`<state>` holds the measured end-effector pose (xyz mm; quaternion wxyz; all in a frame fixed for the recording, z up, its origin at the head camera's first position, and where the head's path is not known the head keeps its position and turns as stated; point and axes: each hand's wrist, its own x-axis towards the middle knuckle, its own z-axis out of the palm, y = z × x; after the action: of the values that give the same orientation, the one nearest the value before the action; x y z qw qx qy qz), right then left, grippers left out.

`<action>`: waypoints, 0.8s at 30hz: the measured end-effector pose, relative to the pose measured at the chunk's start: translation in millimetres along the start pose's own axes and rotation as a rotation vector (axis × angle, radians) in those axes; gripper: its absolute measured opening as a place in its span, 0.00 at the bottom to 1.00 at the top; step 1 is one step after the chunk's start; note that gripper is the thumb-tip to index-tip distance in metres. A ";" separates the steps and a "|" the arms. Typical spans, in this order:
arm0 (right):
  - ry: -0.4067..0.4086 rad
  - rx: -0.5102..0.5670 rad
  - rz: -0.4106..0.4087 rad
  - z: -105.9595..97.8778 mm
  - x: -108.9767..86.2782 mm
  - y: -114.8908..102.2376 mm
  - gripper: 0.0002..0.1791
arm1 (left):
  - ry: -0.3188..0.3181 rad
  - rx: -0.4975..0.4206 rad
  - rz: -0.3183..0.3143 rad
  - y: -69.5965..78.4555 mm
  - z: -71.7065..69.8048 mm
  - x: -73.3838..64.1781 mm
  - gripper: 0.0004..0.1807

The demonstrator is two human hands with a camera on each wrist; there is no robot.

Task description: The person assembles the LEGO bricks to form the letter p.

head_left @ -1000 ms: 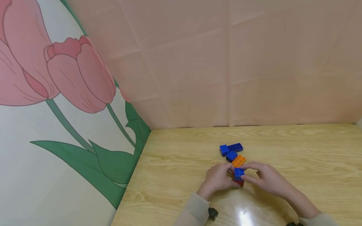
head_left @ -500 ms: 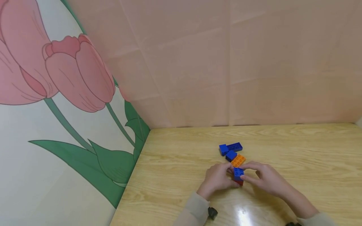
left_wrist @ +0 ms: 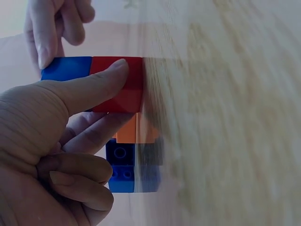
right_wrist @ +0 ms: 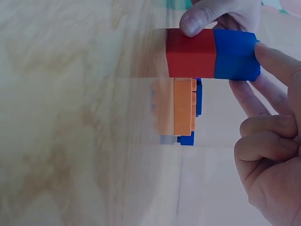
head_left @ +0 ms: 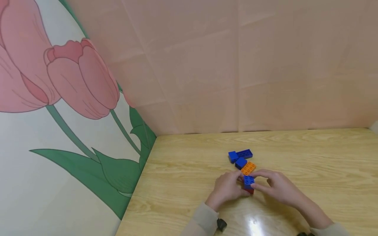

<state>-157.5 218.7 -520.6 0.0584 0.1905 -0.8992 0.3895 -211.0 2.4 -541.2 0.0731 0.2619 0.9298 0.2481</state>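
Note:
A blue building brick (head_left: 249,182) sits squarely on top of a red building brick (right_wrist: 190,54), and together they form a short upright stack on the table. My left hand (head_left: 227,188) grips the red brick, its thumb (left_wrist: 115,75) flat along the near side and its fingers behind. My right hand (head_left: 280,186) pinches the blue brick between thumb and fingers from the right. In both wrist views the two bricks meet in a straight seam. Part of the red brick is hidden under the left thumb.
Just behind the stack lies an orange brick (head_left: 248,168) with studs up. Past it are a blue brick (head_left: 241,163), another blue brick (head_left: 233,156) and a long dark blue brick (head_left: 245,153). A pinkish sheet (head_left: 189,82) hangs behind the wooden table (head_left: 310,157).

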 end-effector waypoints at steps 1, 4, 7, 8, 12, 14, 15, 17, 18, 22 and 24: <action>-0.004 0.005 0.002 0.0 0.3 0.6 0.17 | 0.001 0.003 0.003 -0.5 0.3 0.1 0.21; -0.009 0.008 0.002 -0.8 0.9 1.7 0.18 | -0.001 0.003 0.014 -1.5 0.6 -0.2 0.22; -0.006 0.024 -0.007 -3.3 1.6 1.6 0.18 | -0.005 -0.011 0.025 -2.2 0.6 -0.6 0.24; -0.006 0.039 -0.008 -4.6 2.0 1.6 0.17 | -0.006 -0.018 0.028 -2.3 0.3 -0.8 0.25; -0.001 0.105 0.001 -11.8 6.0 4.4 0.15 | -0.004 -0.061 0.029 -1.7 -2.1 -3.0 0.26; 0.000 0.120 0.010 -16.4 9.4 7.4 0.14 | 0.001 -0.079 0.026 -1.7 -3.3 -4.0 0.26; 0.003 0.117 0.015 -18.7 11.6 9.3 0.14 | 0.003 -0.090 0.025 -1.6 -4.0 -4.4 0.26; 0.007 0.111 0.027 -23.5 16.7 13.7 0.14 | 0.007 -0.109 0.025 -1.7 -5.2 -5.3 0.25; 0.011 0.092 0.030 -25.6 19.3 16.2 0.14 | 0.009 -0.116 0.026 -1.6 -6.0 -5.5 0.25; 0.037 0.031 0.034 -31.8 30.7 28.2 0.14 | 0.020 -0.135 0.042 -0.7 -8.0 -6.3 0.24; 0.044 0.008 0.037 -34.1 36.0 33.0 0.14 | 0.028 -0.132 0.052 -0.1 -8.1 -6.4 0.24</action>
<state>-204.9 253.3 -510.3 0.0705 0.1655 -0.8995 0.3981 -207.8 -4.5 -534.2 0.0708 0.2772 0.9052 0.3142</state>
